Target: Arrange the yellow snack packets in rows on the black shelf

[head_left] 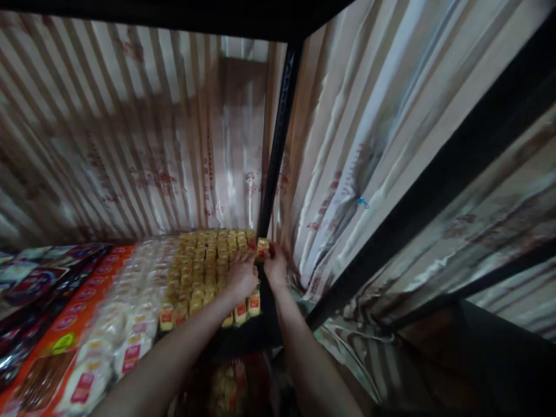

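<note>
Both my arms reach forward onto a shelf packed with yellow packets (204, 263) that carry red labels. My right hand (275, 267) is closed round one small yellow packet (263, 247), held just above the stack by the black upright post. Beside it, my left hand (241, 277) rests on top of the stacked packets with its fingers curled against the held packet. The fingertips of both hands are partly hidden.
White packets with red labels (130, 324) and orange and dark packs (52, 324) fill the shelf to the left. A black shelf post (278, 139) rises at centre. Striped plastic sheeting (382, 145) hangs behind and to the right. More goods show on a lower shelf (230, 385).
</note>
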